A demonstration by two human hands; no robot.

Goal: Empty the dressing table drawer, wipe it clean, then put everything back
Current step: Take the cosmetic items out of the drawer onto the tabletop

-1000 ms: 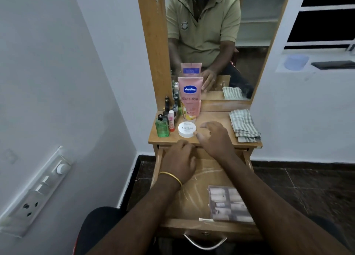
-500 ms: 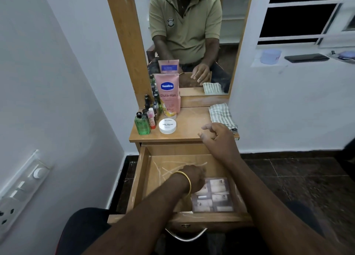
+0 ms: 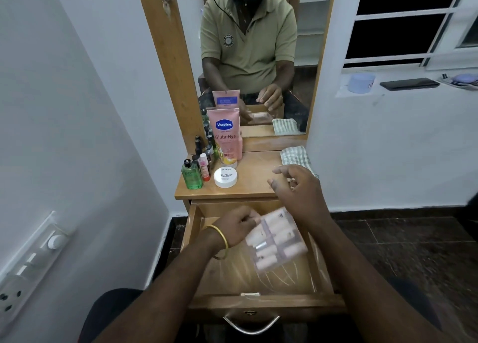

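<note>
1. Here, the left hand (image 3: 236, 226) pinches a clear plastic case (image 3: 275, 240) by its edge with curled fingers (image 3: 252, 220), tilted above the open drawer (image 3: 258, 301).
2. The case, motion-blurred, holds rows of pale pink pieces.
3. The right hand (image 3: 297, 190) hovers over the tabletop (image 3: 253, 185), fingers loosely spread, holding nothing.

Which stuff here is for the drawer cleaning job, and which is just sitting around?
For the job: drawer, clear nail box gripped by left hand, checked cloth, Vaseline tube, nail polish jar, green bottle.
Just around: mirror, wall switchboard.

Tube (image 3: 227, 137) reads "Vaseline Gluta-Hya"; jar (image 3: 225, 177) "Nail Polish".
</note>
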